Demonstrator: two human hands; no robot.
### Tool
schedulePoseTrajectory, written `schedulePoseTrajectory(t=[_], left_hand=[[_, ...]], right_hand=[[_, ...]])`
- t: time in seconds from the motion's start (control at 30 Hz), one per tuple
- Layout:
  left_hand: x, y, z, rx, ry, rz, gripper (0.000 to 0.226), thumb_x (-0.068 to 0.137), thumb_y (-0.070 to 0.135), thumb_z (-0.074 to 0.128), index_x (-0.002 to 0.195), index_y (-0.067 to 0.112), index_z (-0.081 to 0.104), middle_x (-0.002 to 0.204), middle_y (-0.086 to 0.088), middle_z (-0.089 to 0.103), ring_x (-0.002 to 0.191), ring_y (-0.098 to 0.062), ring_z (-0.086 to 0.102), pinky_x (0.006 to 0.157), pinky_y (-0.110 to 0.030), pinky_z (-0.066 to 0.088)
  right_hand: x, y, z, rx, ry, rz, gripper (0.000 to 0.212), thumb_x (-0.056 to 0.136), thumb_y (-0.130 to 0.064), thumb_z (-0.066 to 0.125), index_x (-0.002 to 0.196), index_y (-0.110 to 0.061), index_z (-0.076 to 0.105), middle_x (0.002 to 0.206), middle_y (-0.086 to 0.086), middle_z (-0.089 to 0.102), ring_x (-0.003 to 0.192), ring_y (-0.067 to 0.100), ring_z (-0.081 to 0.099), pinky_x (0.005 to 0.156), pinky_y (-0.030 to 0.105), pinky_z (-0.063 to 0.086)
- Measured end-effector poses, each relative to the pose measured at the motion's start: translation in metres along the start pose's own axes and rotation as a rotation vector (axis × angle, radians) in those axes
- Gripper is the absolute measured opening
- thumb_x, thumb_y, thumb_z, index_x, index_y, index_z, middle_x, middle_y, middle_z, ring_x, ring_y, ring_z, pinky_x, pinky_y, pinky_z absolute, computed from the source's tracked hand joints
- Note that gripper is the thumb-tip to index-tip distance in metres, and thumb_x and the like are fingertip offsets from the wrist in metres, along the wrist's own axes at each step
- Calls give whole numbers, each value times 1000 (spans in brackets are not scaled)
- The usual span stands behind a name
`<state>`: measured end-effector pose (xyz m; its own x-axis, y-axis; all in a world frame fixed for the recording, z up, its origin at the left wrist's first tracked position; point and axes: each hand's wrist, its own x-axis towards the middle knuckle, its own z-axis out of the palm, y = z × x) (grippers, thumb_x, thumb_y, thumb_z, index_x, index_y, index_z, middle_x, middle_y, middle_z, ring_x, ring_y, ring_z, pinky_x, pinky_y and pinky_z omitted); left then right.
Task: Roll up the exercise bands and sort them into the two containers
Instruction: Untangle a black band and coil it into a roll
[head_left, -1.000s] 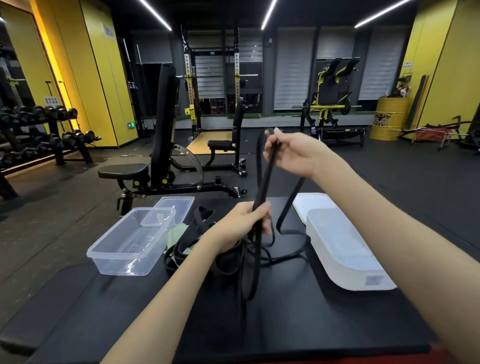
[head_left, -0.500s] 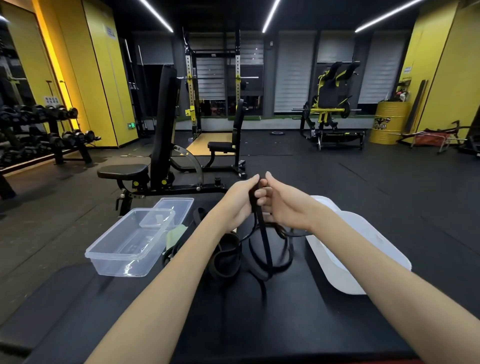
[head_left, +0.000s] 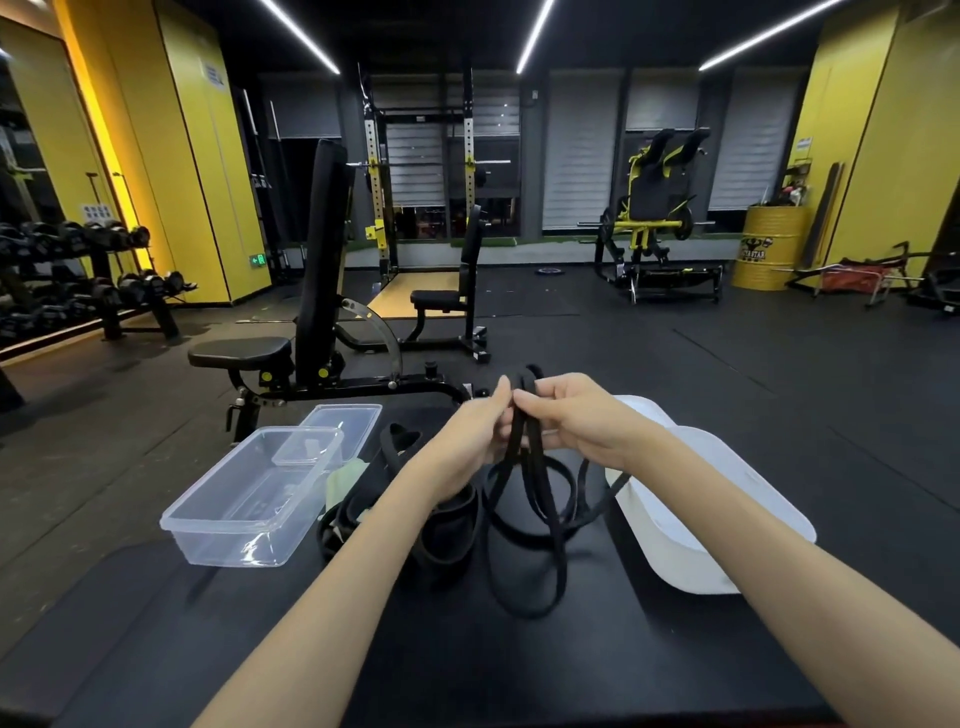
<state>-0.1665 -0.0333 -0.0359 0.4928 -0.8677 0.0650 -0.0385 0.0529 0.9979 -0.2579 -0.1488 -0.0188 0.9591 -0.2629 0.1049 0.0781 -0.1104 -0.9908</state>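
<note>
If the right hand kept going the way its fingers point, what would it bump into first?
Probably the left hand: the right hand points leftward at it, both pinching the thin black band between them.

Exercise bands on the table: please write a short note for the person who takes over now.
Left hand and right hand: both pinch the top of one thin black band, raised above the black table; its loops hang down onto the table, not rolled yet.
Other bands: a dark pile by the left forearm, unrolled.
Clear container: left, nothing seen inside; its lid lies behind it.
White container: right; its inside cannot be seen from here.
Done: no band seen sorted.
Left: roll the held band, place it, then do the pile.
</note>
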Motion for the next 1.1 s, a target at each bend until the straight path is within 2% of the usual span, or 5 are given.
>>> schedulePoseTrajectory(t=[0.13, 0.47, 0.67, 0.87, 1.1], left_hand=[[-14, -26, -2, 29, -170, -63, 62, 93, 63, 28, 123, 20, 59, 112, -4, 70, 107, -21, 65, 98, -37, 47], [-3, -42, 5, -86, 1, 48, 34, 102, 39, 33, 88, 15, 53, 63, 7, 37, 57, -10, 36, 56, -20, 38], [-1, -39, 5, -180, -92, -59, 41, 104, 32, 27, 105, 9, 60, 67, 3, 41, 59, -11, 39, 59, -25, 37], [-10, -52, -4, -83, -193, -63, 25, 102, 25, 41, 117, 15, 59, 103, -2, 67, 91, -18, 64, 85, -32, 49], [-8, -47, -3, 182, -32, 28, 22, 102, 25, 40, 101, 9, 56, 77, 3, 51, 61, -7, 53, 59, -19, 43]], right_hand=[[10, -3, -2, 73, 132, 31, 29, 94, -12, 57, 105, 14, 56, 86, 16, 67, 78, 22, 69, 76, 39, 58], [19, 12, -2, 261, 91, 130, 25, 97, -23, 51, 104, 0, 58, 104, 15, 69, 83, 23, 64, 76, 30, 55], [14, 20, -4, 146, 46, 164, 33, 92, -13, 58, 116, 9, 56, 77, 3, 70, 70, 24, 54, 76, 33, 54], [17, 17, -9, 252, 208, 76, 12, 94, -3, 52, 98, -1, 63, 97, 8, 70, 86, 18, 64, 77, 33, 56], [10, 26, -12, -30, 204, 316, 36, 97, -35, 49, 89, -3, 63, 80, 10, 71, 73, 22, 67, 78, 32, 55]])
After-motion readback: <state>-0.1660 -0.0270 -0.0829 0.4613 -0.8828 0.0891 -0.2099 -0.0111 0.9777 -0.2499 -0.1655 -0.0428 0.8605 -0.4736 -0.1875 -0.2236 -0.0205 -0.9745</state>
